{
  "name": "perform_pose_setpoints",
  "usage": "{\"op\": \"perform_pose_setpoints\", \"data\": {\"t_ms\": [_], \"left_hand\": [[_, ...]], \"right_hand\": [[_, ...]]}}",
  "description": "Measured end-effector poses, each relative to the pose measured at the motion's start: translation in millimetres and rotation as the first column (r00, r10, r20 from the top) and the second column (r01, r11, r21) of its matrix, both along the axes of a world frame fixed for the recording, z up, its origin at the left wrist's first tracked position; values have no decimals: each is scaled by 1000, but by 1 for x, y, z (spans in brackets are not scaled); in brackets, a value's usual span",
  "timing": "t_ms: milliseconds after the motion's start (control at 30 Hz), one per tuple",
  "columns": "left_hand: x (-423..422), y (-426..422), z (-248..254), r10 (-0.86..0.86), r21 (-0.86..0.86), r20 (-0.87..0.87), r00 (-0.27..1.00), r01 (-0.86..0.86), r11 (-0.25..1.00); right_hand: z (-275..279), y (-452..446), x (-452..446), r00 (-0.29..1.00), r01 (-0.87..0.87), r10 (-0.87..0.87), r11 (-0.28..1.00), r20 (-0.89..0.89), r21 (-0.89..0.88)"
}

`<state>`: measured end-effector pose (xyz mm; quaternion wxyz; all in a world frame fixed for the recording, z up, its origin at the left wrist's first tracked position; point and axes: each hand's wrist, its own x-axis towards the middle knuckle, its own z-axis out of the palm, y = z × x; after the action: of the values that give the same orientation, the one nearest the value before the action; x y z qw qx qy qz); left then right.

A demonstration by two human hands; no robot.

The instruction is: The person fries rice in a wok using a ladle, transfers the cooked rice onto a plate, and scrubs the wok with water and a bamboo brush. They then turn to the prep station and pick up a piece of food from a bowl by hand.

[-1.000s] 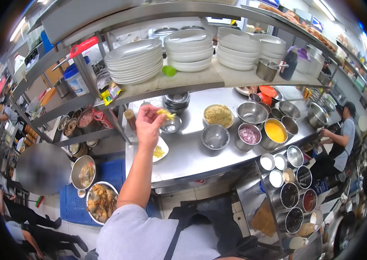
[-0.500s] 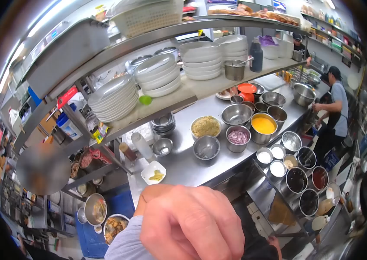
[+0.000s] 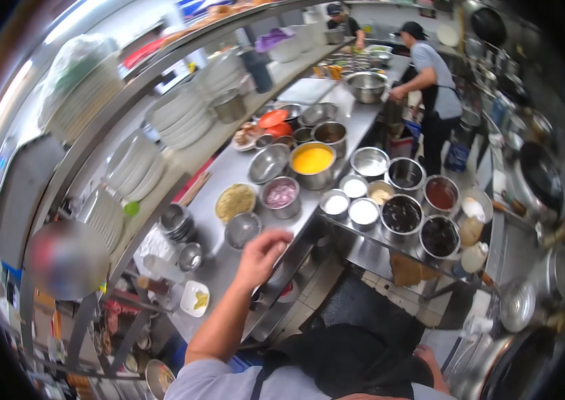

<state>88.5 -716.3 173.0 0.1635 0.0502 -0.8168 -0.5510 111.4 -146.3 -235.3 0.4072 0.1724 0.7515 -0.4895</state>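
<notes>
My left hand (image 3: 264, 256) is stretched out over the front edge of the steel counter (image 3: 224, 268). Its fingers are loosely bent with a gap by the thumb, and I see nothing in them. Closest to it is a metal bowl (image 3: 242, 231). Beyond stand a bowl of yellowish minced food (image 3: 234, 203) and a metal pot of chopped purplish onion (image 3: 280, 195). A white square dish (image 3: 194, 298) with a yellow-green bit of food lies left of my forearm. Low by my black apron (image 3: 342, 360), my right hand (image 3: 427, 357) shows only partly, its fingers unclear.
Containers of white, dark and red contents (image 3: 401, 212) fill the stand to the right. A pot of orange-yellow liquid (image 3: 312, 161) sits farther back. Stacked plates (image 3: 179, 117) line the shelf on the left. Two people work at the far end, one in a grey shirt (image 3: 429, 67).
My left hand has moved away from close before the camera, out over the counter edge. The view has swung to the right, so the counter and shelf appear shifted left.
</notes>
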Motion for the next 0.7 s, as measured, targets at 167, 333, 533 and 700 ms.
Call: {"op": "perform_pose_setpoints", "data": {"t_ms": [167, 333, 533, 700], "left_hand": [[123, -38, -271, -50, -336, 860, 507, 637, 694], [293, -72, -359, 0, -1, 1000, -10, -32, 999], [290, -115, -351, 161, -128, 971, 177, -185, 975], [176, -54, -266, 184, -163, 764, 618, -91, 982]], "right_hand": [[-51, 31, 70, 947, -132, 195, 960, -255, 246], [-123, 71, 120, 902, -217, 275, 955, -333, 200], [-95, 80, 112, 660, -444, 507, 859, -555, 256], [-22, 28, 39, 980, 114, -107, 993, 168, -32]]}}
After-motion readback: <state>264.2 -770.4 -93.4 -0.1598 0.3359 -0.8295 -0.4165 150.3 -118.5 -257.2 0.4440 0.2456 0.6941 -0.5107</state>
